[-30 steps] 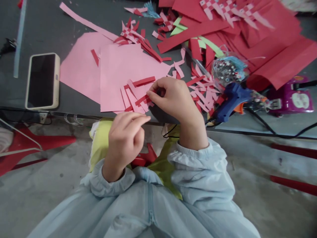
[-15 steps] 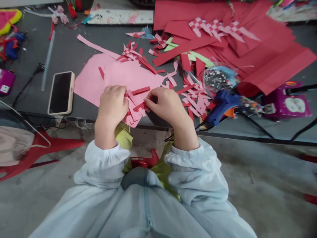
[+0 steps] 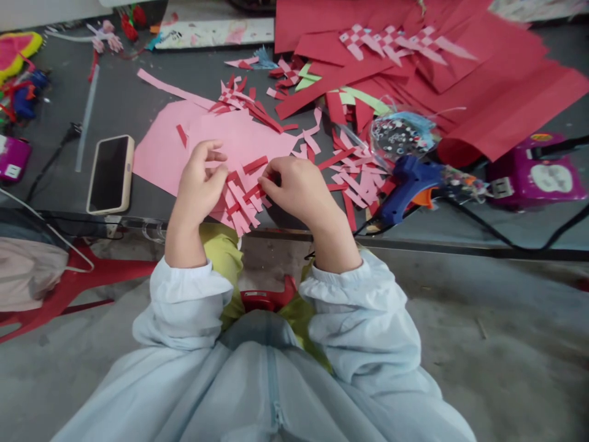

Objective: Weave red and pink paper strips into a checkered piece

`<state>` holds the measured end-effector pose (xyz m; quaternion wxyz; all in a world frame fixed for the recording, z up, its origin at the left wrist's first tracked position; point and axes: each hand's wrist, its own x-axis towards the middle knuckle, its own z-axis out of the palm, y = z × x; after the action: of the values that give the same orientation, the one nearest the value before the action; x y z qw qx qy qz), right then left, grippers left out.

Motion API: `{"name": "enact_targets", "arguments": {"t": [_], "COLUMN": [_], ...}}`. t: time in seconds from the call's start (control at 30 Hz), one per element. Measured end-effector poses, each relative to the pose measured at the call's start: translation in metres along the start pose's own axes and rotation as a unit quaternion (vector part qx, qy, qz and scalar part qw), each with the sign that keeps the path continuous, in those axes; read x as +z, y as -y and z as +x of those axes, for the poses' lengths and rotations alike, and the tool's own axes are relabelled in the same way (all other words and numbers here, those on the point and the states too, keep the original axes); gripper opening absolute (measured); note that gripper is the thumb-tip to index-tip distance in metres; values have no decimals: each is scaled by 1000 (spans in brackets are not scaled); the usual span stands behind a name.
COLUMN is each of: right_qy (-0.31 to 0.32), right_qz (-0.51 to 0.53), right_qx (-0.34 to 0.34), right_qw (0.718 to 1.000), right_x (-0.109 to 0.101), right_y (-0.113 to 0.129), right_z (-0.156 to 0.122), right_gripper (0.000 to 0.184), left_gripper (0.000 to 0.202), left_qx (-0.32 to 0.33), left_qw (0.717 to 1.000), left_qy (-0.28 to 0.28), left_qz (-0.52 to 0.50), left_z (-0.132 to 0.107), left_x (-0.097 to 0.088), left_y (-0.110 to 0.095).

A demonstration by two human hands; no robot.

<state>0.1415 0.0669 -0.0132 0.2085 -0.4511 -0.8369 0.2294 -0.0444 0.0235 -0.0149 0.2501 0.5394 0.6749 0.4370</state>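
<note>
A small weave of pink and red paper strips point(image 3: 243, 197) lies at the near edge of the dark table point(image 3: 115, 110), partly on a pink sheet point(image 3: 239, 138). My right hand point(image 3: 297, 190) is closed in a pinch on a red strip at the weave's right side. On the weave's left side rests my left hand point(image 3: 200, 181), thumb and fingers curled around its pink strips, upper fingers slightly lifted. Both wrists come out of pale blue sleeves.
A phone point(image 3: 110, 174) lies left of the pink sheet. A blue glue gun point(image 3: 407, 184), a clear bag of googly eyes point(image 3: 400, 135) and loose strips lie to the right. Red paper sheets point(image 3: 483, 92) with finished weaves fill the far right; a purple device point(image 3: 538, 178) sits beyond.
My left hand rose from my lap to the table and took hold of the weave's left side. My right hand stayed pinched on the red strip. The view tilted up slightly.
</note>
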Motion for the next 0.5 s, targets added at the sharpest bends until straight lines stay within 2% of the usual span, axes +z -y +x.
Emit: {"name": "enact_targets", "arguments": {"t": [0.1, 0.17, 0.23, 0.3, 0.5], "right_qy": [0, -5, -10, -13, -19], "right_qz": [-6, -13, -16, -13, 2], "right_qx": [4, 11, 14, 11, 6], "right_qw": [1000, 1000, 1000, 1000, 1000], "right_x": [0, 1, 2, 3, 3], "right_y": [1, 1, 0, 0, -1], "right_z": [1, 1, 1, 1, -2], "right_gripper": [16, 16, 16, 15, 12], "left_gripper": [27, 23, 23, 23, 32], "left_qx": [-92, -163, -201, -210, -168], "left_qw": [987, 965, 950, 949, 972], "left_qy": [-65, -76, -73, -64, -18], "left_qz": [-118, -192, -229, -226, -165], "left_z": [-2, -4, -6, -8, -15], "left_x": [4, 7, 11, 15, 25], "left_y": [-1, -5, -10, -15, -21]}}
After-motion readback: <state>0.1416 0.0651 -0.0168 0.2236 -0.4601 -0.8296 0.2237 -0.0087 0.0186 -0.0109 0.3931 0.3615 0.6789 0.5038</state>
